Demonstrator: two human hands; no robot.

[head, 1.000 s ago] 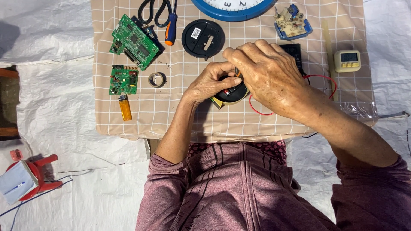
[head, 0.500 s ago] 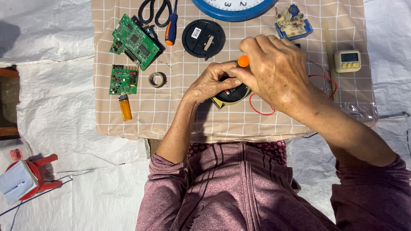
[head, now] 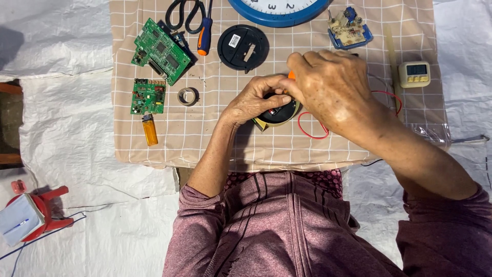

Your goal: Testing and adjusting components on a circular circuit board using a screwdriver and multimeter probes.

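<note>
On the far left, off the cloth, a red stand (head: 38,218) with a white block sits on white sheeting. Moving right onto the checked tabletop (head: 169,146): large green circuit board (head: 161,51), smaller green board (head: 148,96) nearer me, orange lighter (head: 150,130) just below it, small metal ring (head: 188,96) beside the small board. Far edge: black-handled scissors (head: 185,14), and a screwdriver (head: 204,37) with orange and blue grip touching them. Black round cover (head: 243,48) lies right of that, blue-rimmed clock (head: 279,6) beyond it.

Centre: my left hand (head: 256,100) curls around a small round black part (head: 278,110), fingers pressed on its rim, gripping it against the tabletop. My right hand (head: 333,90) is closed over the same part from the right, pinching a tool with an orange tip (head: 291,75); most of the tool is hidden. Red wire (head: 312,134) loops out from under the right hand.

Further right: small board on a blue base (head: 349,30), then a pale square timer (head: 414,74).
</note>
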